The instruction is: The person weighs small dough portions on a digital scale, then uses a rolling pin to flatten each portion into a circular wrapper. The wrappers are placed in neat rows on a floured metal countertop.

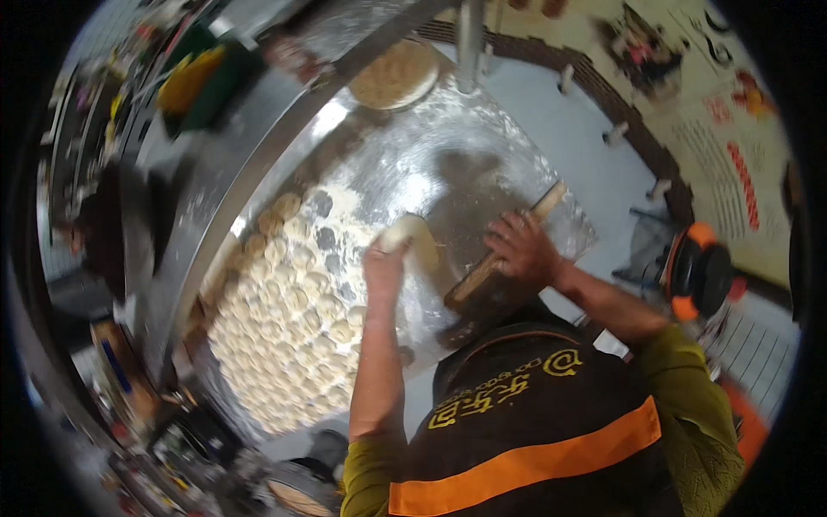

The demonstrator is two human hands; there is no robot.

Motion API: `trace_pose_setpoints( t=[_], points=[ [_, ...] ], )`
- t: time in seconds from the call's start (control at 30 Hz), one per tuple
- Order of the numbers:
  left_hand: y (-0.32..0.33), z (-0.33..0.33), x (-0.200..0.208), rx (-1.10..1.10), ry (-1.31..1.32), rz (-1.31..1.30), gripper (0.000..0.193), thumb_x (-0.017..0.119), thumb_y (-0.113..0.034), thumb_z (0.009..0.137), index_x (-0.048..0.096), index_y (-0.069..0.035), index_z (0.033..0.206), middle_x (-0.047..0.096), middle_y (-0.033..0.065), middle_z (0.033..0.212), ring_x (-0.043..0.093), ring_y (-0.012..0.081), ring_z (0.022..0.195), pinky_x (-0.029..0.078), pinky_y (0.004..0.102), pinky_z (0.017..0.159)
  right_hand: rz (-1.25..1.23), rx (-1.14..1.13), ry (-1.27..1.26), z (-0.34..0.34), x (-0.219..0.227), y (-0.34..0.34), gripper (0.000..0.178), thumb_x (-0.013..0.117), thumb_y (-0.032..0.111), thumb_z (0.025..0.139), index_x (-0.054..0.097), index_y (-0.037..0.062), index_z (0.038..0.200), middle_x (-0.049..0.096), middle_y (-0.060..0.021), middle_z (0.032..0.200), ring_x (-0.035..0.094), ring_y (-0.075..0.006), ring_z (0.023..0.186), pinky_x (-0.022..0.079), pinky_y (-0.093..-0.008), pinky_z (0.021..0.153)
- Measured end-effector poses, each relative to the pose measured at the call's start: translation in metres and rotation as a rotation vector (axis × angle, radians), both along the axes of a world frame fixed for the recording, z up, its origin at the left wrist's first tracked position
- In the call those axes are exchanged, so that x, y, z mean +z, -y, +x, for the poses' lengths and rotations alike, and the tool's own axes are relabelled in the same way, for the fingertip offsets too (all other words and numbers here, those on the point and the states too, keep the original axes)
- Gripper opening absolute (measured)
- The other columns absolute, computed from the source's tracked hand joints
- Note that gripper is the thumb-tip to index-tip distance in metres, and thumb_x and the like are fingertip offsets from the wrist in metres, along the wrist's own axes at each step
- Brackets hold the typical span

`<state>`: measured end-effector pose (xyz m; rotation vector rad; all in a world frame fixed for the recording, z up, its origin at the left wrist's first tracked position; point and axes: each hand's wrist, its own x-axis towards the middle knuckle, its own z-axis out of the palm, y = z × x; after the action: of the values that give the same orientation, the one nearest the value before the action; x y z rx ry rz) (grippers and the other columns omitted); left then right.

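My left hand pinches the edge of a pale, flat dough round over the floury metal worktop. To its right, my right hand is closed over a wooden rolling pin, which lies slanted across the worktop near its right edge. Left of my left forearm, many small pale dough pieces lie crowded together. Loose flour is scattered between them and the dough round.
A round tray of brownish filling sits at the worktop's far end, beside a metal post. A raised metal ledge runs along the left side. An orange-and-black object stands to the right, off the worktop.
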<state>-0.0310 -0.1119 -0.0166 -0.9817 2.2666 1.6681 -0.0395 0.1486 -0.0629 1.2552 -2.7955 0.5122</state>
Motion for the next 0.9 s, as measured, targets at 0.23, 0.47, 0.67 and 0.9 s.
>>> trace_pose_setpoints(
  t=[0.23, 0.47, 0.67, 0.9],
  points=[
    [0.119, -0.152, -0.018, 0.073, -0.330, 0.259, 0.039, 0.064, -0.013, 0.078, 0.051, 0.007, 0.110, 0.056, 0.0136, 0.107, 0.055, 0.0236, 0.097, 0.049, 0.0337, 0.079, 0.077, -0.288, 0.032, -0.023, -0.006, -0.026, 0.057, 0.067, 0.030, 0.065, 0.049, 0.0115, 0.116, 0.045, -0.0059, 0.123, 0.040, -0.0253, 0.117, 0.026, -0.0431, 0.101],
    [0.164, -0.323, -0.039, 0.185, -0.317, 0.521, 0.034, 0.058, -0.014, 0.083, 0.051, 0.002, 0.113, 0.054, 0.0150, 0.112, 0.051, 0.0282, 0.106, 0.044, 0.0423, 0.090, -0.082, -0.337, 0.051, -0.028, -0.006, -0.027, 0.053, 0.067, 0.028, 0.060, 0.054, 0.0062, 0.107, 0.050, -0.0091, 0.113, 0.047, -0.0276, 0.108, 0.035, -0.0448, 0.094],
    [0.200, -0.446, -0.058, 0.138, -0.373, 0.562, 0.035, 0.058, -0.007, 0.080, 0.049, 0.005, 0.112, 0.054, 0.0187, 0.110, 0.052, 0.0326, 0.106, 0.045, 0.0422, 0.090, -0.070, -0.276, 0.223, -0.043, 0.011, -0.027, 0.046, 0.064, 0.031, 0.063, 0.057, 0.0023, 0.099, 0.052, -0.0097, 0.104, 0.050, -0.0242, 0.096, 0.038, -0.0413, 0.086],
    [0.166, -0.497, -0.072, 0.255, -0.363, 0.273, 0.030, 0.063, -0.008, 0.076, 0.055, 0.004, 0.102, 0.057, 0.0189, 0.106, 0.057, 0.0316, 0.094, 0.048, 0.0423, 0.076, 0.066, -0.273, 0.333, -0.049, 0.016, -0.025, 0.045, 0.064, 0.032, 0.062, 0.059, 0.0029, 0.096, 0.052, -0.0095, 0.102, 0.050, -0.0234, 0.095, 0.038, -0.0418, 0.083]
  ],
)
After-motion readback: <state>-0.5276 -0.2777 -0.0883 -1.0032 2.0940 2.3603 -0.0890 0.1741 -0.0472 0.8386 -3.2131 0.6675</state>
